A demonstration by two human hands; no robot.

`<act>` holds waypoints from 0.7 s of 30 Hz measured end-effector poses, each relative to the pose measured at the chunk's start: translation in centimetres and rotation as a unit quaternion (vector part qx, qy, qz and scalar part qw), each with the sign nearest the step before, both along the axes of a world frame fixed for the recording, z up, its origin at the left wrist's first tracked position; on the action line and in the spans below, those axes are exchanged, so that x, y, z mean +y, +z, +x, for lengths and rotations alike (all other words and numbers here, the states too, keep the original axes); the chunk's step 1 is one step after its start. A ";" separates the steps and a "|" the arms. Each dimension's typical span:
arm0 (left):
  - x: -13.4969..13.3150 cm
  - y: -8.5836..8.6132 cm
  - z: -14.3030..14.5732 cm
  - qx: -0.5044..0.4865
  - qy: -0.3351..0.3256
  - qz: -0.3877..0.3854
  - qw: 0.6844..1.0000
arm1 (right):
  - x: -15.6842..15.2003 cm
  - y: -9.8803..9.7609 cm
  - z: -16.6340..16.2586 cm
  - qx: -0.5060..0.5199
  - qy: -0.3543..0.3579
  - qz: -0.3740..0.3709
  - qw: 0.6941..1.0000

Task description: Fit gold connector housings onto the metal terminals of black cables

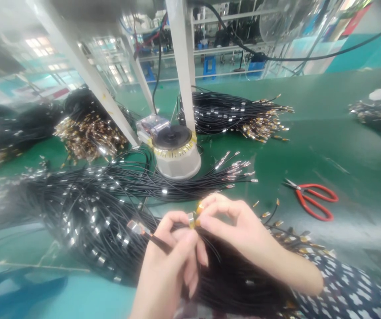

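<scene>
My left hand (169,266) is closed around a thin black cable (157,241) with a silver sleeve, holding it near its end. My right hand (240,230) pinches a small gold connector (199,207) at that cable's tip, its fingers meeting my left fingertips. Both hands hover over a big heap of black cables (87,212) with silver sleeves on the green table (326,133). Part of the cable is hidden behind my fingers.
A white round device (176,155) with a black top stands just beyond the hands, under white frame legs. Red-handled scissors (313,199) lie to the right. More cable bundles with gold tips (243,115) and a pile of gold connectors (89,135) lie farther back.
</scene>
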State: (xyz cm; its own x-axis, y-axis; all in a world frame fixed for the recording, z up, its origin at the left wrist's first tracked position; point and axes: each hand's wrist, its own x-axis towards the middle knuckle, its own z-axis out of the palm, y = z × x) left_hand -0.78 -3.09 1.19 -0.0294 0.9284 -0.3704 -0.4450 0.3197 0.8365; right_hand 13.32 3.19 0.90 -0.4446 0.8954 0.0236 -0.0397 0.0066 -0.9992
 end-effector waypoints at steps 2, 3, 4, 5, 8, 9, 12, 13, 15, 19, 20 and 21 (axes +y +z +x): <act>0.0 -0.1 -0.2 -0.008 -0.009 -0.019 1.000 | 0.0 0.1 0.0 -0.009 -0.006 0.010 1.000; 0.1 -0.2 -0.3 -0.017 -0.012 -0.030 0.999 | 0.0 0.2 0.0 -0.016 -0.012 0.017 1.000; 0.2 -0.3 -0.4 -0.027 -0.013 -0.038 0.999 | 0.0 0.2 0.0 -0.024 -0.019 0.023 0.999; 0.2 -0.3 -0.5 -0.037 -0.013 -0.045 0.998 | 0.0 0.2 -0.1 -0.031 -0.026 0.029 0.999; 0.3 -0.4 -0.7 -0.054 -0.009 -0.058 0.997 | 0.0 0.1 -0.2 -0.038 -0.034 0.034 0.998; 0.3 -0.4 -0.7 -0.057 -0.011 -0.062 0.996 | 0.0 0.1 -0.2 -0.033 -0.033 0.032 0.998; 0.2 -0.5 -0.7 -0.055 -0.017 -0.060 0.997 | 0.1 0.0 -0.3 -0.015 -0.020 0.019 1.000; 0.2 -0.6 -0.7 -0.053 -0.018 -0.057 0.997 | 0.1 0.0 -0.3 -0.012 -0.014 0.014 1.000; 0.2 -0.7 -0.7 -0.050 -0.022 -0.051 0.997 | 0.2 0.0 -0.4 -0.008 -0.006 0.010 1.000; 0.4 -0.8 -0.6 -0.052 -0.026 -0.048 0.997 | 0.1 -0.2 -0.7 0.006 -0.020 0.026 0.999; 0.4 -0.8 -0.6 -0.054 -0.022 -0.050 0.997 | 0.0 -0.3 -0.8 0.010 -0.027 0.031 0.999; 0.5 -0.7 -0.6 -0.056 -0.018 -0.051 0.997 | -0.2 -0.3 -0.9 0.013 -0.036 0.037 0.999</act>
